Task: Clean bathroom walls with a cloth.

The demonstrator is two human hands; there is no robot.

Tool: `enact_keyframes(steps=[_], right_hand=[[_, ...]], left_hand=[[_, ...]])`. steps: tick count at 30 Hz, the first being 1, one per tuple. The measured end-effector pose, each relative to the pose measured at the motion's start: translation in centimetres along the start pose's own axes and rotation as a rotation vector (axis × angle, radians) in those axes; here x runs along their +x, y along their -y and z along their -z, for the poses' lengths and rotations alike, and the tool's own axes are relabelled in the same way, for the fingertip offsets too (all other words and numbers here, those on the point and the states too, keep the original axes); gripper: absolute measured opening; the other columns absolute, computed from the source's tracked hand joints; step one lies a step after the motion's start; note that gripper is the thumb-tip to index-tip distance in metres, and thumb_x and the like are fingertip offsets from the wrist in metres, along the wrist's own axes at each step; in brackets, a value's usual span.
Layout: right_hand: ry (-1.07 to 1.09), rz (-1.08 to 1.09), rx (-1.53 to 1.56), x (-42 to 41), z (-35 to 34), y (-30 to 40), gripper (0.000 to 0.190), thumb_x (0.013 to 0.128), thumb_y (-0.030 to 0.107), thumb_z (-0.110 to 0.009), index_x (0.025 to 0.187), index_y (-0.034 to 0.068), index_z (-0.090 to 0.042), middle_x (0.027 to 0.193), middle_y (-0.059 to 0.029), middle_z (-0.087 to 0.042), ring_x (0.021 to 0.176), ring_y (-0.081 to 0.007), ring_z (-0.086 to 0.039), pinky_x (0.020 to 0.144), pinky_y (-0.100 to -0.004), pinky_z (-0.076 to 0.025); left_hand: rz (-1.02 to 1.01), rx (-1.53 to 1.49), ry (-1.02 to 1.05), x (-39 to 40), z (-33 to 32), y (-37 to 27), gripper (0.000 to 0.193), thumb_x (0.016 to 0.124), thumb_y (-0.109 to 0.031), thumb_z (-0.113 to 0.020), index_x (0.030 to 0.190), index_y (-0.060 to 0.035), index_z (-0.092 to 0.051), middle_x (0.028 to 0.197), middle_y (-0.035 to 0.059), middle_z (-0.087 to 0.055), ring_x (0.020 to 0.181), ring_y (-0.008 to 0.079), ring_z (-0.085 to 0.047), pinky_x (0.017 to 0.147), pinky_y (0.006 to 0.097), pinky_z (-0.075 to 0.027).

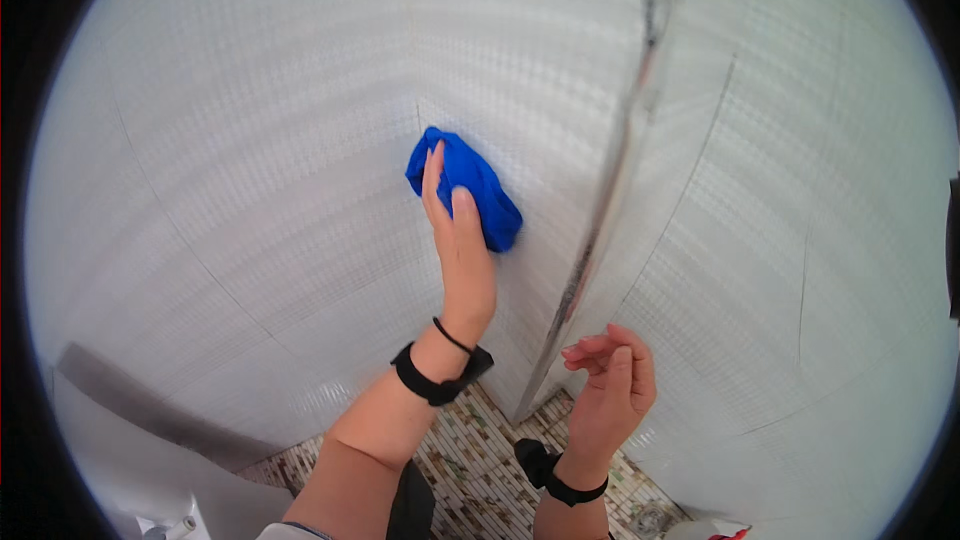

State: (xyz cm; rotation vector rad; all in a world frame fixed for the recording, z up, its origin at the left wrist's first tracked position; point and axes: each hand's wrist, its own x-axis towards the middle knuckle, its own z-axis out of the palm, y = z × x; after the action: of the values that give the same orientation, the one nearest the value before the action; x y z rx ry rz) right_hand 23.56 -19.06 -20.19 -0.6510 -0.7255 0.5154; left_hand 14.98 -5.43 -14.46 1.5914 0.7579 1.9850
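My left hand (459, 229) presses a blue cloth (480, 176) against the white tiled wall (300, 187), near a corner where two wall faces meet. The cloth is bunched under the palm and fingers, and its far end folds over the fingertips. Lower and to the right, my right hand (613, 382) hangs in the air with loosely curled fingers and holds nothing. Beside it runs a dark, worn vertical edge (592, 247) that slants up the wall. Black bands circle both wrists.
The floor (480, 465) has narrow strips in white, brown and green. A white rounded fixture (165, 457) stands at lower left. At lower right are a round floor drain (651, 519) and part of a white object with something red (727, 535).
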Motion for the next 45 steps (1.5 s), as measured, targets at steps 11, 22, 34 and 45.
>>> enact_keyframes(steps=[11, 22, 34, 45], right_hand=[[-0.040, -0.101, -0.008, 0.0, 2.6, -1.4, 0.023, 0.096, 0.010, -0.043, 0.106, -0.004, -0.058, 0.084, -0.0110, -0.065, 0.071, -0.0180, -0.064, 0.067, -0.0291, -0.051], [-0.046, -0.096, -0.015, 0.4, 2.2, -2.6, 0.022, 0.096, 0.010, -0.044, 0.105, -0.003, -0.060, 0.084, -0.0098, -0.065, 0.071, -0.0155, -0.063, 0.066, -0.0278, -0.051], [-0.057, -0.131, -0.250, 0.3, 2.7, -3.7, 0.022, 0.095, 0.012, -0.047, 0.106, -0.002, -0.061, 0.075, -0.0037, -0.060, 0.067, -0.0093, -0.056, 0.063, -0.0228, -0.047], [-0.041, -0.142, -0.078, 0.1, 2.7, -3.8, 0.021, 0.094, 0.011, -0.048, 0.110, -0.002, -0.054, 0.098, -0.0085, -0.059, 0.086, -0.0129, -0.057, 0.074, -0.0263, -0.048]], left_hand=[[-0.384, -0.082, 0.171, 2.5, -3.7, -10.2, 0.056, 0.099, -0.040, -0.032, 0.142, -0.0042, -0.026, 0.133, 0.0105, -0.039, 0.112, 0.0170, -0.045, 0.097, 0.0295, -0.035], [-0.632, 0.432, -0.078, -1.0, -5.1, -7.7, 0.079, 0.070, 0.003, -0.069, 0.138, -0.0044, -0.030, 0.142, 0.0231, -0.025, 0.133, 0.0394, -0.025, 0.107, 0.0451, -0.024], [-0.325, 0.482, 0.158, -14.3, 0.0, 1.9, 0.075, 0.074, -0.001, -0.067, 0.137, -0.0032, -0.027, 0.146, 0.0248, -0.019, 0.129, 0.0436, -0.028, 0.105, 0.0474, -0.026], [-0.208, -0.022, 0.074, -5.5, -1.8, -2.9, 0.061, 0.089, -0.008, -0.050, 0.141, 0.0034, -0.019, 0.145, 0.0204, -0.023, 0.134, 0.0305, -0.025, 0.110, 0.0392, -0.019]])
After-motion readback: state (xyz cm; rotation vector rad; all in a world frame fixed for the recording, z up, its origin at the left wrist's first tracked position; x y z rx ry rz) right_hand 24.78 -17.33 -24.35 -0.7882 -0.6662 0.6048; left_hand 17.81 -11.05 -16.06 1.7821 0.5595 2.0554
